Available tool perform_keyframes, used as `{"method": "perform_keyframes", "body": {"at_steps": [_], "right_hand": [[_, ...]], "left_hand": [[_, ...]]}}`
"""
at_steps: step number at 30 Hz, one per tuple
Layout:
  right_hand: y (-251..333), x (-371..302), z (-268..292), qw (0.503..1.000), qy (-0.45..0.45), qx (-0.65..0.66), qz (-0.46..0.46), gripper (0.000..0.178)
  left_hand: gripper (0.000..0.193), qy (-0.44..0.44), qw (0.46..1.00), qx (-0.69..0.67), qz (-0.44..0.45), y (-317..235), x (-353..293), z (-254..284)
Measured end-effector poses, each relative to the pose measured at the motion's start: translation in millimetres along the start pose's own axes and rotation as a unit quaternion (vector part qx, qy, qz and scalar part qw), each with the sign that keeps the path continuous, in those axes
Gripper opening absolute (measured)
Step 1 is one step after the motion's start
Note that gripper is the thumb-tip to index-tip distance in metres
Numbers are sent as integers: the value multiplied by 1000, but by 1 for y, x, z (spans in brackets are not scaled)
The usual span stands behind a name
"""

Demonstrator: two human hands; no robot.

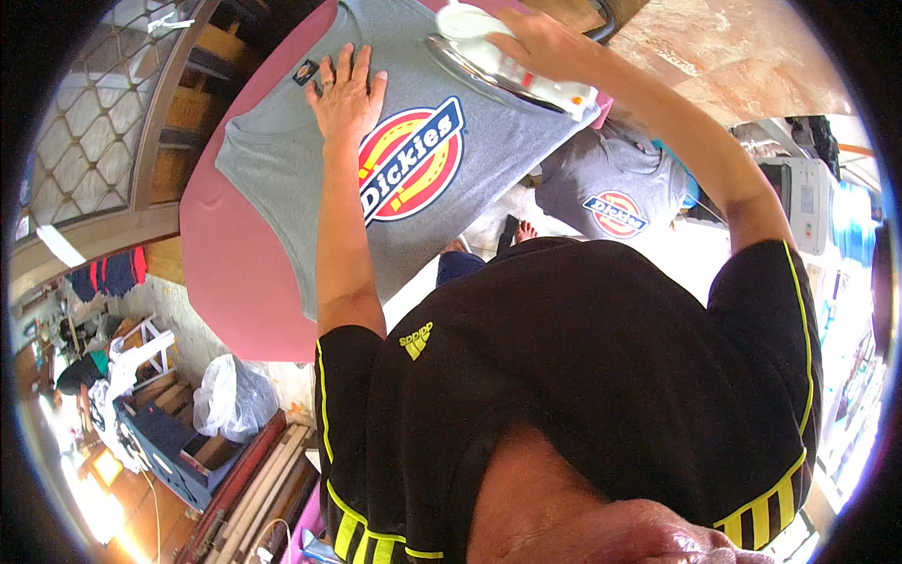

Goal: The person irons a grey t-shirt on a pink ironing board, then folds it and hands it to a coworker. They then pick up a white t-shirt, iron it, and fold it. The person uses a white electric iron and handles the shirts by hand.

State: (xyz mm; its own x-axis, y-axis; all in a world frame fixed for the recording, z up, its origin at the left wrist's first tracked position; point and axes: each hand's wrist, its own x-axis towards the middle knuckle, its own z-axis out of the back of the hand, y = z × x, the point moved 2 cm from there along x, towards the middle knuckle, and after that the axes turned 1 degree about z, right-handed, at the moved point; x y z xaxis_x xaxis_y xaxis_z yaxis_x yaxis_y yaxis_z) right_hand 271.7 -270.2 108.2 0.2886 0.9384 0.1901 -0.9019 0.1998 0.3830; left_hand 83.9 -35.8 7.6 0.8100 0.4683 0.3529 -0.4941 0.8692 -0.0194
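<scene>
A grey T-shirt point(272, 160) with a round red, yellow and blue print is spread over a pink-covered ironing board point(225, 273). My left hand point(346, 99) lies flat on the shirt beside its dark neck label, fingers spread. At the far right of the shirt, my right hand point(550, 47) grips a white iron point(554, 92). The iron's shiny metal edge shows along its left side, at the cloth. Whether its sole presses fully on the fabric, I cannot tell.
Another grey printed T-shirt point(587, 179) hangs bunched at the board's right. A lattice metal gate point(89, 122) stands at the left. Below it are a clear plastic bag point(233, 399) and wooden planks point(258, 498). A white machine point(799, 202) is at the right.
</scene>
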Motion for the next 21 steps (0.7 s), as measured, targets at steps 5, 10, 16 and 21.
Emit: {"method": "perform_keyframes", "body": {"at_steps": [5, 10, 16, 21], "right_hand": [[0, -78, 29, 998, -25, 56, 5, 30], [-9, -92, 28, 993, -66, 96, -24, 26], [-8, 1, 7, 995, -74, 41, 53, 32], [-26, 138, -35, 987, -53, -73, 133, 41]], "left_hand": [[54, 4, 1000, 7, 2, -2, -3, 2], [54, 15, 999, 31, 9, -4, -2, 6], [55, -7, 999, 39, 0, -2, -7, 6], [58, -42, 998, 37, 23, -7, -5, 12]]}}
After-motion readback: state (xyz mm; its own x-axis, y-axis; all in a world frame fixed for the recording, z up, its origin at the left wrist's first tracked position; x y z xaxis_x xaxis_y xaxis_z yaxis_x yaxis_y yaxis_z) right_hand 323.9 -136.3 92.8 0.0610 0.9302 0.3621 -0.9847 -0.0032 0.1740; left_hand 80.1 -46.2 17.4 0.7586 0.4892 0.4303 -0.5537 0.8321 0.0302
